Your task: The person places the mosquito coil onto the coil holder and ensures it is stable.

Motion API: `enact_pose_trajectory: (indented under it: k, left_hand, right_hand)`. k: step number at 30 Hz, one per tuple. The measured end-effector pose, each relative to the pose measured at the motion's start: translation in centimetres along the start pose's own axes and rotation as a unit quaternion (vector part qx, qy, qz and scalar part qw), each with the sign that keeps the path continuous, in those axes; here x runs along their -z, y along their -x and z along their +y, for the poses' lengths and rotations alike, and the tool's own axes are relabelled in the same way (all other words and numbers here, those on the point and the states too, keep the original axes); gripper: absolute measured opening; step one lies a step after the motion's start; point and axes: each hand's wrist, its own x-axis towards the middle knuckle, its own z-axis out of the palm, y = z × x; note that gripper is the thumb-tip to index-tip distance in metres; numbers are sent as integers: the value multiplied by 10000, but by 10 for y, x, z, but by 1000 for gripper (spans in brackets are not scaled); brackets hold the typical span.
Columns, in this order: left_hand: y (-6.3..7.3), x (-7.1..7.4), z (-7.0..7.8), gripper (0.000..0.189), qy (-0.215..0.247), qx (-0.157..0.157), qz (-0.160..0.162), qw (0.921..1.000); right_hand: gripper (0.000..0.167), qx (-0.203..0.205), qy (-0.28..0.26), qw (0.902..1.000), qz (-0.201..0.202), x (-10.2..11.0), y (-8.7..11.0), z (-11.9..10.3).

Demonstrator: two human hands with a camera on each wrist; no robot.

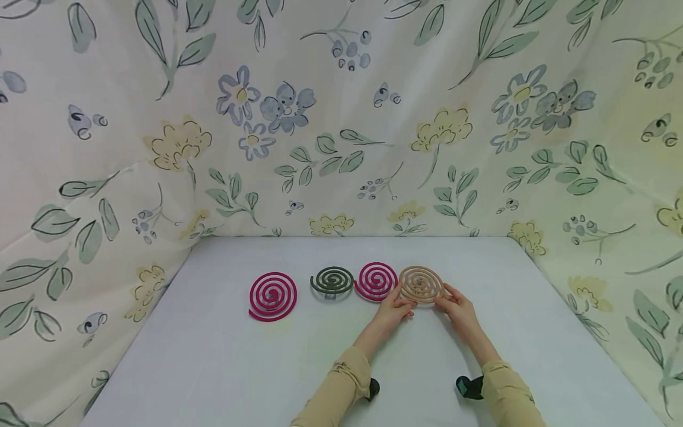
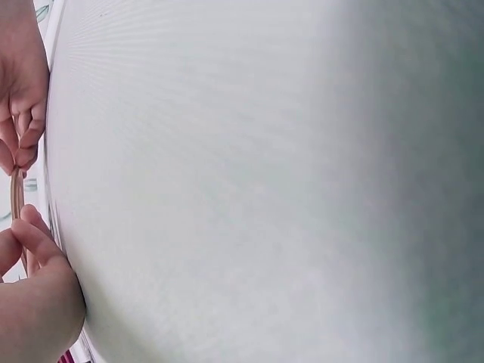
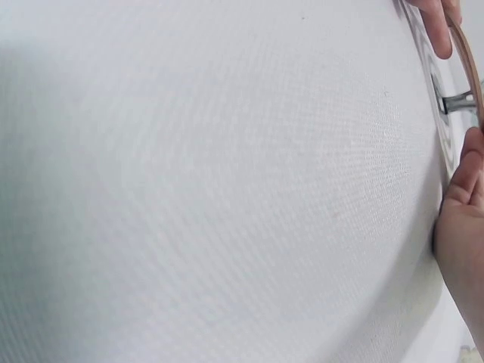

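A tan mosquito coil [image 1: 421,270] is pinched at its edges by both hands, at the right end of a row of coils. My left hand [image 1: 392,311] grips its left near edge, and my right hand [image 1: 461,311] its right edge. In the right wrist view the coil [image 3: 467,57] lies above a small metal stand [image 3: 459,102]; I cannot tell whether it rests on it. Left of it is a pink coil [image 1: 376,276], close to the left hand. Beyond that, a dark green coil [image 1: 333,275] is raised on a small stand.
Another pink mosquito coil [image 1: 273,295] sits apart at the left. All stand on a white table [image 1: 224,367], with a floral cloth [image 1: 341,118] hanging behind and at the sides. Dark wrist devices [image 1: 469,388] show at the sleeves.
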Motion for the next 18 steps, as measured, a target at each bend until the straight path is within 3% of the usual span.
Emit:
enact_pose_trajectory:
  k: [18]
  left_hand:
    - [-1,3,-2,63,95,35,-134,9999]
  right_hand:
    - [66,-58,10,10000,-77,-1,2,-5]
